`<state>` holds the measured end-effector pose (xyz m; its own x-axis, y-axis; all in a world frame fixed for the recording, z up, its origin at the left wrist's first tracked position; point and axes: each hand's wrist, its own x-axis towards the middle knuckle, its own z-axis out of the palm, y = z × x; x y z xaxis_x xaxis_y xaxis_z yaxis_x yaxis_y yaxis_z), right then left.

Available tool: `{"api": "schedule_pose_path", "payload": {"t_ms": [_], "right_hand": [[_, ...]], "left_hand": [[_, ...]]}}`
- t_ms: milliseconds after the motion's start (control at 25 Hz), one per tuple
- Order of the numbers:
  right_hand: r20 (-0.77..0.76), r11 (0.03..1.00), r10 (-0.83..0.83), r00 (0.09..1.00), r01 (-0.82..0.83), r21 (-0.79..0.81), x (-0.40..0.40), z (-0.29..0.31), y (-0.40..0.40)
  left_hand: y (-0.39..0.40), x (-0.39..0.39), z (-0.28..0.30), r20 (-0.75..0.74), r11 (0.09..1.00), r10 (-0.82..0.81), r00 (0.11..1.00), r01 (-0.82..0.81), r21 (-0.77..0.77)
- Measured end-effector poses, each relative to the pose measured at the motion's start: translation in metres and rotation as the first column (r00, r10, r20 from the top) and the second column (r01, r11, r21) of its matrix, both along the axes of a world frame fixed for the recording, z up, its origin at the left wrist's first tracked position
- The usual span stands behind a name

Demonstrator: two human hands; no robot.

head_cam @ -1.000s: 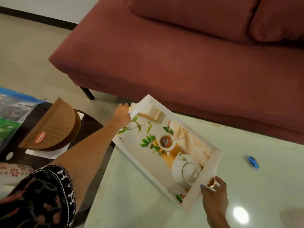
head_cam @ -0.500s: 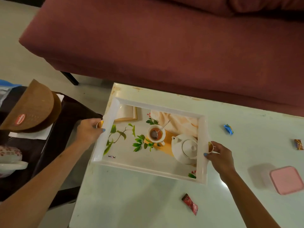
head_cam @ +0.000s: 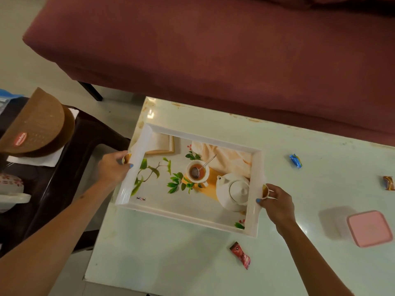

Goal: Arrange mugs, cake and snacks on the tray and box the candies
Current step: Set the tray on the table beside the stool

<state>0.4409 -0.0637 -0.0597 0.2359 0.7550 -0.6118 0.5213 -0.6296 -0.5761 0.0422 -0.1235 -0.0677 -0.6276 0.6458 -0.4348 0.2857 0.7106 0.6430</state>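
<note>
A white tray (head_cam: 193, 214) with a printed teapot-and-teacup picture lies near the left end of the pale surface (head_cam: 171, 257). The left hand (head_cam: 113, 167) has its grip closed on the tray's left handle, thumb over the rim. The right hand (head_cam: 275, 202) has its grip closed on the right handle. A red candy (head_cam: 240, 255) lies on the surface just in front of the tray. A blue candy (head_cam: 296, 160) lies to the right of the tray, and a brown candy (head_cam: 388, 185) sits at the right edge of view. A box with a pink lid (head_cam: 369, 228) stands on the surface, well right of the tray. A maroon sofa (head_cam: 213, 45) runs behind the surface. To the left, a brown cake (head_cam: 40, 129) rests on a dark side table (head_cam: 70, 167).
</note>
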Motion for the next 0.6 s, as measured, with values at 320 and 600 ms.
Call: {"api": "schedule_pose_path", "payload": {"t_ms": [320, 600], "right_hand": [[0.134, 0.992, 0.099, 0.986, -0.108, 0.061, -0.016, 0.022, 0.002], [0.08, 0.913, 0.277, 0.958, -0.288, 0.287, -0.091, 0.115, -0.006]], "left_hand": [[-0.002, 0.011, 0.024, -0.073, 0.997, -0.035, 0.997, 0.03, -0.064], [-0.087, 0.02, 0.148, 0.119, 0.9, 0.219, 0.968, -0.248, 0.359]]}}
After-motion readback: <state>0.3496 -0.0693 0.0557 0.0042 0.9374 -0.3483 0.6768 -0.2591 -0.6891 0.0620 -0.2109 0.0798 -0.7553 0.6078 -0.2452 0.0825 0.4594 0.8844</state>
